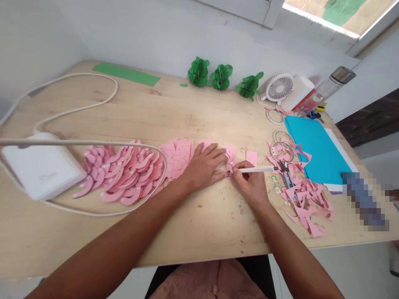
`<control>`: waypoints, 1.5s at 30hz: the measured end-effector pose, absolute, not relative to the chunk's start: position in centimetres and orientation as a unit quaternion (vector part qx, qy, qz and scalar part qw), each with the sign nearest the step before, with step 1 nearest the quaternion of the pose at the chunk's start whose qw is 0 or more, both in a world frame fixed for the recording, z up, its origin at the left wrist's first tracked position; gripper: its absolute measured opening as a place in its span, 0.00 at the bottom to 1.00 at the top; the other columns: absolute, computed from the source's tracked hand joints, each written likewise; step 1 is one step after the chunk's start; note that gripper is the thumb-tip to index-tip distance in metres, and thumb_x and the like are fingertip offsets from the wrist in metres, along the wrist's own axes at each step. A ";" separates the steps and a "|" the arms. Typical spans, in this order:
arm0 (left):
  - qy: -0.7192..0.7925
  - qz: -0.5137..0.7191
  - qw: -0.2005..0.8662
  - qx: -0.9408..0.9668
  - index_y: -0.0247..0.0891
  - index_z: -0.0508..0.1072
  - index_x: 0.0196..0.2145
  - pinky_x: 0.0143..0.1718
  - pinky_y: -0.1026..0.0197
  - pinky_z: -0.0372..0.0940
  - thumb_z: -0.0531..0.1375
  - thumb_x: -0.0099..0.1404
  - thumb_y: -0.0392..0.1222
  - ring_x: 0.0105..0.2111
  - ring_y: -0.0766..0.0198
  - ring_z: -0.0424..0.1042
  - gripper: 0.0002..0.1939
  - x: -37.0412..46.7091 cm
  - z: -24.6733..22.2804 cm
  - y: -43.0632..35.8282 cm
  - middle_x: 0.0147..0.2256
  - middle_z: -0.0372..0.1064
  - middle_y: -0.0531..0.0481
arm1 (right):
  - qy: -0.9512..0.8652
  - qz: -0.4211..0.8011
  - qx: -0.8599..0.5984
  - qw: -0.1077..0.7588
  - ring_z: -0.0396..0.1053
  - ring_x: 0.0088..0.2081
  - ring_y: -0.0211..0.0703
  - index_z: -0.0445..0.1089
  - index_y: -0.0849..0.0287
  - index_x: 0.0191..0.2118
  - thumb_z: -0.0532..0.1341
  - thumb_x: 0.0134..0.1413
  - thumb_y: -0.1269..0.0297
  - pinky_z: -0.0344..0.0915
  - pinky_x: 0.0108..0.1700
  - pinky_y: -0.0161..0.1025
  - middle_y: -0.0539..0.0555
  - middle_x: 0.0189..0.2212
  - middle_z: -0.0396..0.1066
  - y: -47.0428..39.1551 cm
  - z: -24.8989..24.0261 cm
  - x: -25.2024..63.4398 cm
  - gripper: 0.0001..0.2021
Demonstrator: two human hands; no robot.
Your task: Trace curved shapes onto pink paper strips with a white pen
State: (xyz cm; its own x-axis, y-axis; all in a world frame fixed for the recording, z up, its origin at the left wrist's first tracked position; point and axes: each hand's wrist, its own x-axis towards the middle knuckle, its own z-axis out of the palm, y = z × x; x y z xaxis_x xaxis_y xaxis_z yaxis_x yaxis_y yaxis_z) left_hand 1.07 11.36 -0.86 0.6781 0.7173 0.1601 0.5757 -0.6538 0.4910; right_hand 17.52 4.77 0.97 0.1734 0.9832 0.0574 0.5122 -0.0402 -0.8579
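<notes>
My left hand (207, 164) lies flat with its fingers spread, pressing on pink paper. A small pink paper piece (230, 153) with dark curved lines shows just beyond its fingertips. Closed around a white pen (257, 169), my right hand (249, 182) rests at that piece, the pen tip against or near its lower edge. Left of my left hand lie pink sheets (179, 155) with drawn curves, partly under the hand. A single pink rectangle (251, 158) sits right of the marked piece.
Cut pink curved strips (134, 174) are heaped at left beside a white box (46, 170) and looping cable. Pink scraps (308, 199), scissors (287, 174) and tape rolls (274, 116) lie right, near blue sheets (318, 145). Green paper shapes (198, 72), a fan (279, 88) and a bottle (327, 89) stand behind.
</notes>
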 end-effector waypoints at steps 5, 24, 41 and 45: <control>0.362 0.173 0.204 0.893 0.44 0.70 0.44 0.63 0.34 0.38 0.59 0.62 0.48 0.63 0.46 0.52 0.14 1.1 -0.9 11.4 0.59 0.62 0.48 | -0.570 0.296 -0.660 0.389 0.61 0.21 0.35 0.69 0.57 0.28 0.57 0.51 0.61 0.56 0.25 0.33 0.47 0.21 0.67 4.7 1.0 17.5 0.07; 0.364 0.172 0.199 0.893 0.44 0.69 0.44 0.63 0.34 0.39 0.59 0.62 0.48 0.63 0.46 0.52 0.13 1.1 -0.8 11.4 0.59 0.62 0.48 | -0.586 0.272 -0.670 0.366 0.63 0.22 0.35 0.69 0.58 0.28 0.56 0.52 0.62 0.57 0.26 0.33 0.47 0.22 0.69 4.8 0.8 17.4 0.07; 0.367 0.174 0.197 0.892 0.43 0.70 0.44 0.62 0.34 0.40 0.59 0.62 0.46 0.63 0.46 0.52 0.13 1.2 -0.8 11.3 0.59 0.62 0.48 | -0.589 0.273 -0.664 0.371 0.66 0.24 0.37 0.69 0.57 0.30 0.56 0.52 0.62 0.60 0.28 0.33 0.49 0.24 0.71 4.6 0.6 17.4 0.07; 0.366 0.174 0.199 0.892 0.43 0.70 0.44 0.63 0.34 0.40 0.59 0.62 0.47 0.63 0.46 0.53 0.13 1.1 -0.7 11.3 0.59 0.63 0.48 | -0.587 0.275 -0.663 0.373 0.66 0.24 0.37 0.69 0.57 0.30 0.56 0.52 0.62 0.61 0.28 0.33 0.48 0.24 0.71 4.6 0.6 17.3 0.07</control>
